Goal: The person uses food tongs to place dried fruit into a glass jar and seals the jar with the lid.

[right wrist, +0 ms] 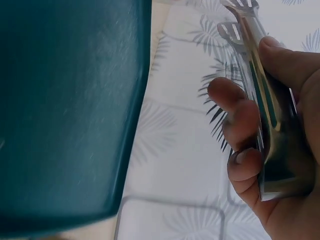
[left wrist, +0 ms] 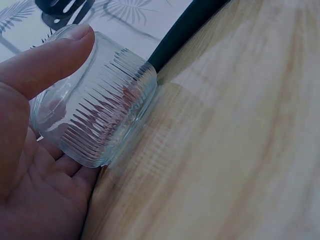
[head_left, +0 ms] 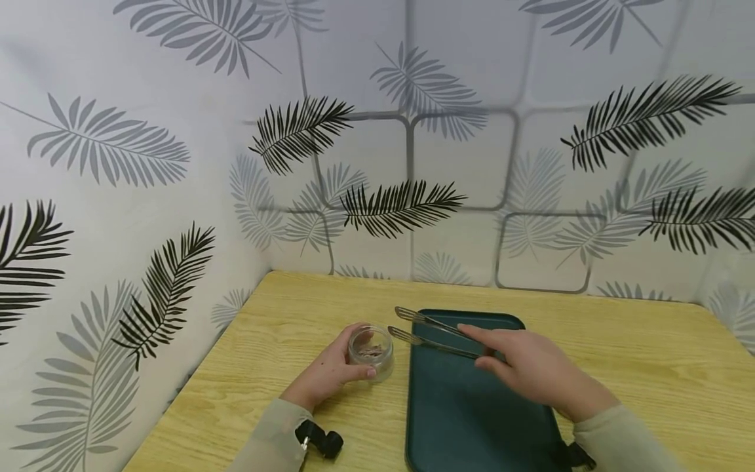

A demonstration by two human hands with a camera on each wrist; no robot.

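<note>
My left hand (head_left: 333, 368) grips a small clear glass jar (head_left: 382, 367) on the table, thumb on the near side and fingers round the far side. Small reddish-brown bits (left wrist: 102, 112) lie at the bottom of this ribbed jar, whose mouth is uncovered. In my right hand (head_left: 533, 367) is a pair of metal tongs (right wrist: 285, 160), held between thumb and curled fingers. Its two slotted tips stand apart, pointing left past the tray's far left corner, close to the jar's rim. Nothing shows between the tips.
A dark green rectangular tray (head_left: 472, 410) lies on the wood-grain table (head_left: 236, 406), right of the jar and under the tongs and right hand. Walls with leaf patterns (head_left: 366, 249) border the table at the back and left.
</note>
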